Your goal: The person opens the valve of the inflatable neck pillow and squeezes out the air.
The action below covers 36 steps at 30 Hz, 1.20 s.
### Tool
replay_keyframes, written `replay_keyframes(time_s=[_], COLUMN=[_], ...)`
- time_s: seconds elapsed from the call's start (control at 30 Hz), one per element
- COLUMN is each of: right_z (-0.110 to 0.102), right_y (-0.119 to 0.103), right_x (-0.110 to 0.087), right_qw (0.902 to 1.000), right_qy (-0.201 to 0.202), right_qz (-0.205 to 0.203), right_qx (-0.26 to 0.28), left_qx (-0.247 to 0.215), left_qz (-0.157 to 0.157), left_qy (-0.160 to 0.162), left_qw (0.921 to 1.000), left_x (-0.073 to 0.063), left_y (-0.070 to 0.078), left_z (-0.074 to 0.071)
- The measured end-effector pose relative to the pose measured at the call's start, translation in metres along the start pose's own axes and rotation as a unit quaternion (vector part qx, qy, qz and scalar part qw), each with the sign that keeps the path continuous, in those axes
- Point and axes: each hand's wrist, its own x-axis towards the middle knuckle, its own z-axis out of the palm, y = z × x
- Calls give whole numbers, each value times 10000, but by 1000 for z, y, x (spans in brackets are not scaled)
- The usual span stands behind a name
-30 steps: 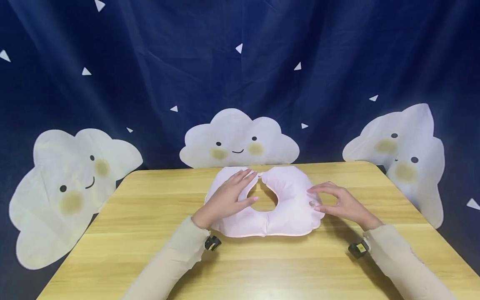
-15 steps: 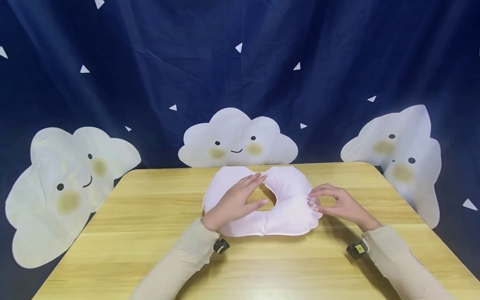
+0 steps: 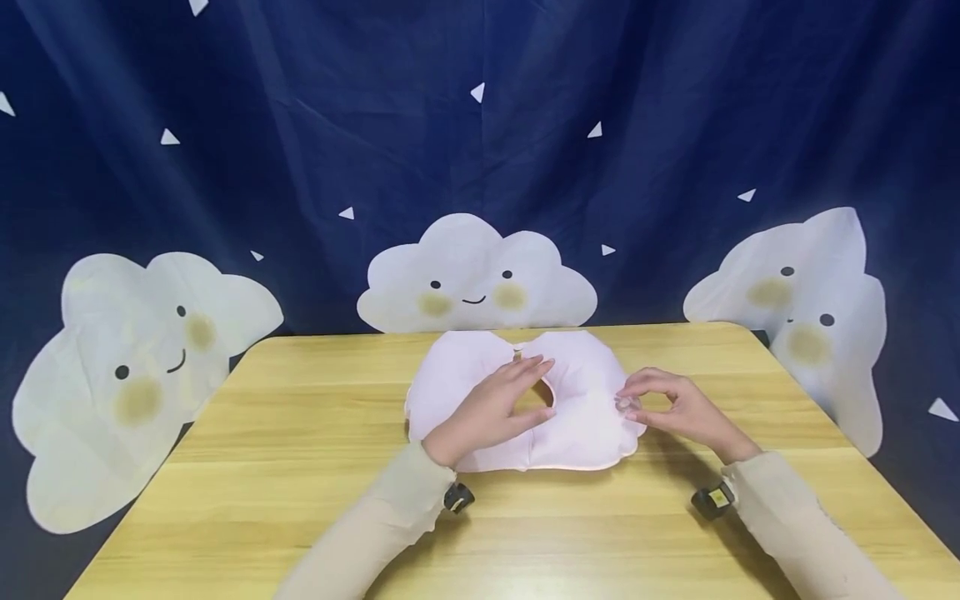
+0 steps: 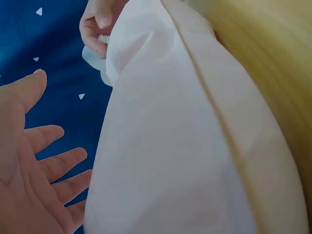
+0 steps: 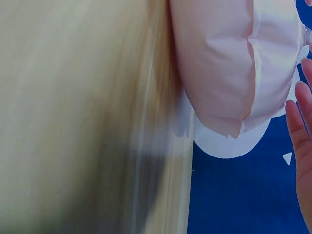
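A pale pink inflatable neck pillow [image 3: 585, 433] lies on the table, puffed up, with its central hole partly hidden behind my left hand. A small clear air valve [image 3: 626, 404] sticks up on its right side. My right hand [image 3: 686, 410] is at that valve, thumb and fingertips pinching it from either side; the valve [image 4: 104, 38] also shows between them in the left wrist view. My left hand [image 3: 491, 410] is over the pillow's left half and hole, fingers extended and thumb spread. In the left wrist view, the left hand [image 4: 39, 170] holds nothing.
The wooden table [image 3: 247, 467] extends around the pillow on all sides, its far edge just behind the pillow. A dark blue curtain [image 3: 480, 150] with printed clouds and white triangles hangs behind. Both wrists carry small black cameras [image 3: 459, 498].
My left hand has slid to the right across the pillow, toward the valve side. My right hand stays at the valve with little movement. The pillow has barely shifted.
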Motion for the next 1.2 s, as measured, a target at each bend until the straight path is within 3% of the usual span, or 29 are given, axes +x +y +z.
replay_keyframes(time_s=[0.17,0.37,0.5,0.73,1.2], right_z=[0,1,0,2,5], right_y=[1,0,-16,0,-1], right_x=[1,1,5,1,1], right_qw=[9998,9996,9995,9987,9982], right_qy=[-40,14,-5,13,168], right_qz=[54,22,95,36,-18], right_qx=[170,296,312,499,584], left_qx=[-24,29,83,40,-107], left_qz=[100,444,416,376,481], left_qy=[-25,55,0,11,354], left_qw=[9999,9990,9991,9993,9982], left_x=[6,15,21,30,48], left_y=[5,11,14,16,27], left_z=[7,17,23,36,56])
